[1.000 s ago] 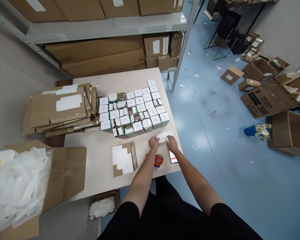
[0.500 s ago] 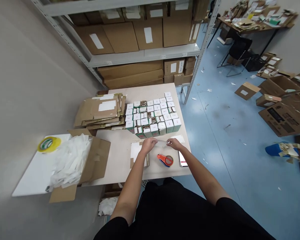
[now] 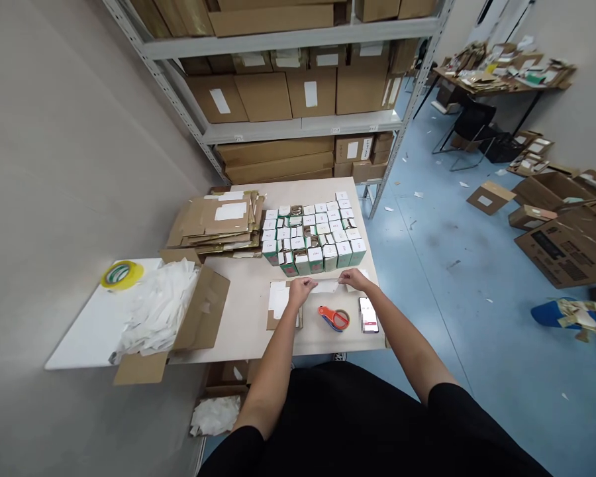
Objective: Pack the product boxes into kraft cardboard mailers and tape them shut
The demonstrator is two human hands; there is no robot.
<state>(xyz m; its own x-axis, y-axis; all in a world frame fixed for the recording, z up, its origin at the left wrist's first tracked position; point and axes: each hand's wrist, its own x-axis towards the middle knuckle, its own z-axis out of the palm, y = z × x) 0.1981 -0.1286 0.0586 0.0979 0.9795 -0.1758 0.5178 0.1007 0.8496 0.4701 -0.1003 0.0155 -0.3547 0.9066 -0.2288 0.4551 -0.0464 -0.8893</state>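
My left hand (image 3: pixel 302 289) and my right hand (image 3: pixel 351 280) each pinch an end of a flat white carton piece (image 3: pixel 326 286), held just above the beige table (image 3: pixel 238 331). Directly beyond it stands a block of several small white-and-green boxes (image 3: pixel 314 237), some with open tops. A red-and-blue tape dispenser (image 3: pixel 334 318) lies just in front of my hands. A phone (image 3: pixel 368 314) rests to its right near the table edge. To the left of my left hand, a brown card bearing white flat cartons (image 3: pixel 280 305) lies on the table.
Flattened cardboard (image 3: pixel 217 222) is piled at the table's back left. An open box of white plastic bags (image 3: pixel 163 311) and a yellow tape roll (image 3: pixel 122 274) sit at left. Shelving with brown cartons (image 3: pixel 298 93) stands behind. Loose boxes (image 3: pixel 551 218) litter the blue floor at right.
The camera has tilted up and pulled back, showing more shelving and the left side. My hands lifted the white carton piece off the table and now hold it spread between them.
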